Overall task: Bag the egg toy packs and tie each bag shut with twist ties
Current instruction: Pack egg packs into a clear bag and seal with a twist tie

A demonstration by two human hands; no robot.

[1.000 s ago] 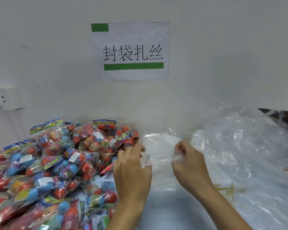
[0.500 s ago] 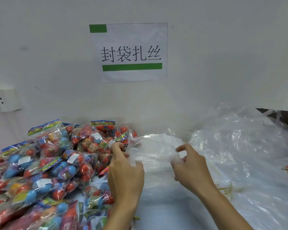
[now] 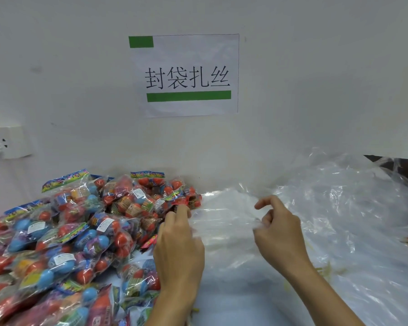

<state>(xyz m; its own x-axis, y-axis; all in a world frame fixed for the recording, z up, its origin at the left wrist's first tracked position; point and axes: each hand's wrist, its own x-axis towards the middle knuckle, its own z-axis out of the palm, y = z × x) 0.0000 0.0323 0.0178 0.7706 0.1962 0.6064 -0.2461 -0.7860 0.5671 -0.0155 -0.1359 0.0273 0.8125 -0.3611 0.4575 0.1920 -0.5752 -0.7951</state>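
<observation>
Both hands, left [image 3: 178,243] and right [image 3: 277,234], pinch a clear bag [image 3: 224,222] at twelve o'clock; slippery film could slip free.

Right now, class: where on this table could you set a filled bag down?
One bare patch of table lies at the near edge, between the left hand and right hand. Egg toy packs crowd the left side; loose clear bags cover the right.

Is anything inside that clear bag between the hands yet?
Empty: the clear bag looks flat, nothing coloured inside; egg toy packs remain piled beside it.
</observation>
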